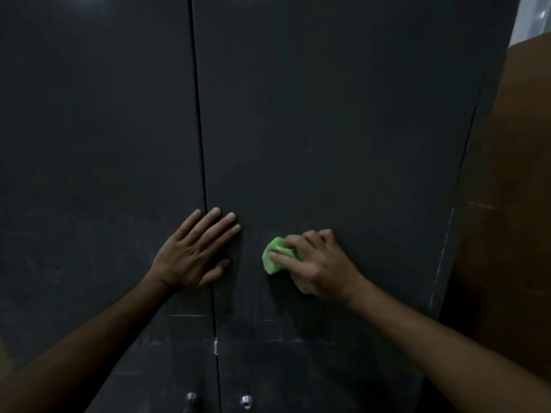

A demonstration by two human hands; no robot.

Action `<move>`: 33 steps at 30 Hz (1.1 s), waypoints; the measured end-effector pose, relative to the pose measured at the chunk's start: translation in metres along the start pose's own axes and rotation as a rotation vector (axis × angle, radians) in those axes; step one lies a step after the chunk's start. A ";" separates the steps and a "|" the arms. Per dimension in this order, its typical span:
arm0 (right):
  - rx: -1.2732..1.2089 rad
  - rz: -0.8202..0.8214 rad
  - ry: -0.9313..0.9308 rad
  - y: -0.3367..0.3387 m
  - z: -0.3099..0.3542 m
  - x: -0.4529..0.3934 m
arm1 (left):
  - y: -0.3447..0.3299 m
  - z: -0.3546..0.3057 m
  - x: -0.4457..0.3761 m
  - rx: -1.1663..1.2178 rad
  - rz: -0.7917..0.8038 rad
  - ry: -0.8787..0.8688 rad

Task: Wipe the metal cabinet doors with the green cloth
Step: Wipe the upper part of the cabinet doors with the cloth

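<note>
Two dark grey metal cabinet doors fill the view, the left door and the right door, split by a narrow vertical seam. My left hand lies flat with its fingers spread, pressed across the seam. My right hand presses a bunched green cloth against the right door, just right of the seam. Part of the cloth is hidden under the palm and fingers.
Two small silver knobs sit low on the doors on either side of the seam. A brown wooden panel stands to the right of the cabinet. Faint pale scuff lines cross the lower doors.
</note>
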State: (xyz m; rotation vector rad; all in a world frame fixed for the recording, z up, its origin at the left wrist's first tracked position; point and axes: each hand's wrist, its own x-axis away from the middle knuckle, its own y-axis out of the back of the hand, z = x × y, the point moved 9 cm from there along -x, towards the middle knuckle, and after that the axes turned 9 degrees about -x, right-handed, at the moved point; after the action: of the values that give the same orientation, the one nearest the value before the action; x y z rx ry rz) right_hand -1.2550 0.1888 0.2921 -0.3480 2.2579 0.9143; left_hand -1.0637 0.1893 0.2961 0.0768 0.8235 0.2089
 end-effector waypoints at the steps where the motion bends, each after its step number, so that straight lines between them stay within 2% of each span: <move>1: 0.015 -0.049 -0.033 0.010 -0.011 -0.008 | 0.000 0.000 0.000 0.001 0.000 0.000; 4: -0.013 -0.318 -0.410 0.041 -0.048 -0.018 | 0.001 0.000 0.000 0.009 0.005 -0.001; 6: -0.049 -0.369 -0.506 0.031 -0.035 -0.014 | 0.003 0.002 0.000 0.032 0.014 0.000; 7: -0.061 -0.317 -0.440 0.019 -0.018 -0.014 | 0.004 0.002 0.000 0.050 0.018 0.001; 10: -0.025 -0.027 -0.073 -0.012 0.019 -0.014 | 0.008 0.004 -0.001 0.124 0.022 0.002; 12: 0.043 -0.003 0.001 -0.003 0.011 -0.025 | 0.013 0.007 0.004 0.168 0.018 0.001; 13: 0.065 -0.064 -0.054 0.006 0.001 -0.032 | 0.015 0.009 0.008 0.180 0.016 0.003; 16: -0.003 -0.350 -0.462 0.022 -0.017 -0.038 | 0.016 0.021 0.026 0.192 0.030 0.014; 17: -0.028 -0.396 -0.528 0.016 -0.010 -0.038 | 0.015 0.026 0.033 0.194 0.039 0.015; 18: -0.038 -0.381 -0.504 0.004 0.005 -0.041 | 0.014 0.030 0.040 0.196 0.049 0.008; 21: -0.004 -0.079 -0.065 -0.038 0.056 -0.051 | 0.012 0.043 0.060 0.193 0.069 -0.020; 22: 0.020 -0.013 0.013 -0.040 0.055 -0.056 | 0.011 0.048 0.067 0.193 0.074 -0.022; 23: 0.043 -0.018 0.022 -0.034 0.048 -0.063 | 0.009 0.052 0.073 0.192 0.073 -0.018; 24: 0.058 -0.082 -0.041 -0.024 0.037 -0.072 | 0.008 0.056 0.077 0.190 0.069 -0.016; 27: 0.010 -0.386 -0.485 0.007 0.001 -0.085 | 0.003 0.058 0.085 0.192 0.053 -0.036; 29: -0.017 -0.442 -0.571 -0.002 0.015 -0.086 | 0.001 0.060 0.085 0.193 0.054 -0.057; 30: -0.027 -0.382 -0.488 -0.015 0.032 -0.088 | -0.001 0.061 0.085 0.187 0.054 -0.070; 33: -0.006 -0.089 -0.069 -0.044 0.070 -0.090 | -0.004 0.061 0.088 0.157 0.061 -0.101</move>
State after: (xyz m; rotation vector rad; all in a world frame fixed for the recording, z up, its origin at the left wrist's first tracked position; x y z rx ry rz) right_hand -1.1338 0.2052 0.2930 -0.4102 2.1593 0.8737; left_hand -0.9600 0.2046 0.2736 0.2587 0.7366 0.1962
